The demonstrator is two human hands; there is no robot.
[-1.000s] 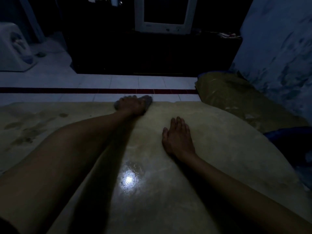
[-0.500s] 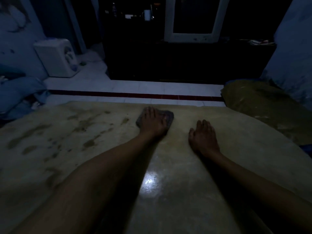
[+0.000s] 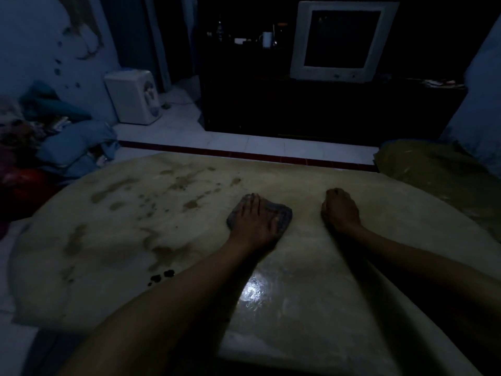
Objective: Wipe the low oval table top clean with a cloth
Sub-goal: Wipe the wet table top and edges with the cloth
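**Mid-wipe, with the dirty half to my left**

The table [image 3: 311,308] fills most of my view, pale and oval. Its right and near parts look glossy and wet, so I judge those wiped already. The left half carries a scatter of brown stains [image 3: 179,183] and a few small dark crumbs [image 3: 162,276] near my forearm, so the job looks roughly half done.

I judge I am in the middle of a stroke near the table's centre. The next move calls for sliding the cloth leftward across the stains with steady downward pressure, and gathering the crumbs rather than pushing them off the edge.

The cloth [image 3: 283,217] is a small dark grey pad, flat on the table top, just right of the nearest stains. My left hand [image 3: 256,222] lies on top of it, fingers stretched out straight and pressing it down, not curled round it. My right hand [image 3: 340,210] rests on the bare table just beside the cloth, holding nothing; its fingers bend slightly at the tips, bracing me.
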